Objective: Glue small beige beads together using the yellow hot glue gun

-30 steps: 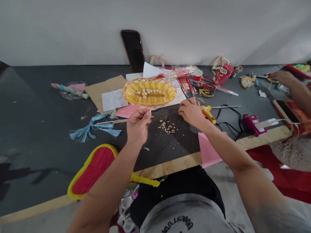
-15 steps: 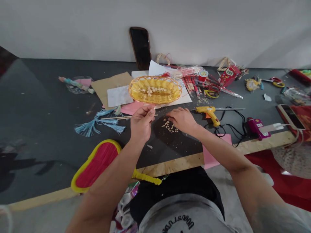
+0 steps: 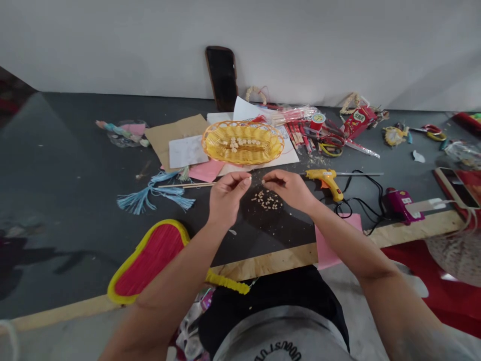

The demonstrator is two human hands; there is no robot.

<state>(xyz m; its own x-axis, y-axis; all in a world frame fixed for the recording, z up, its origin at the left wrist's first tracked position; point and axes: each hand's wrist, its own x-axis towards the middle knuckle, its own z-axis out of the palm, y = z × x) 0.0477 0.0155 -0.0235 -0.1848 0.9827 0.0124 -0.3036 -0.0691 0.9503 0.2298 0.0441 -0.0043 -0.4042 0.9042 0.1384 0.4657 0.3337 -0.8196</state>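
My left hand (image 3: 228, 199) is closed in a pinch, with a tiny whitish piece (image 3: 249, 177) at the fingertips. Facing it across a small gap, my right hand (image 3: 291, 190) pinches a small pale piece (image 3: 263, 182) between thumb and forefinger. Just below the fingertips, a loose pile of short pale pieces (image 3: 267, 200) lies on the dark table. Beyond both hands is a yellow woven basket (image 3: 272, 138) with an orange rim, holding several small pale clusters (image 3: 235, 145). Thin sticks (image 3: 191, 185) lie beside my left hand, their right ends hidden behind it.
A yellow glue gun (image 3: 325, 178) with a black cord lies to the right. Scissors (image 3: 330, 145), a red thread spool (image 3: 317, 122) and packets are behind it. A blue tassel (image 3: 154, 193) and a red-and-yellow padded shape (image 3: 150, 260) lie left. A phone (image 3: 221, 77) leans on the wall.
My right hand has lifted from the pile with a small pale piece and turned toward my left fingertips. My left hand has shifted slightly down and right, and the view has moved a little.
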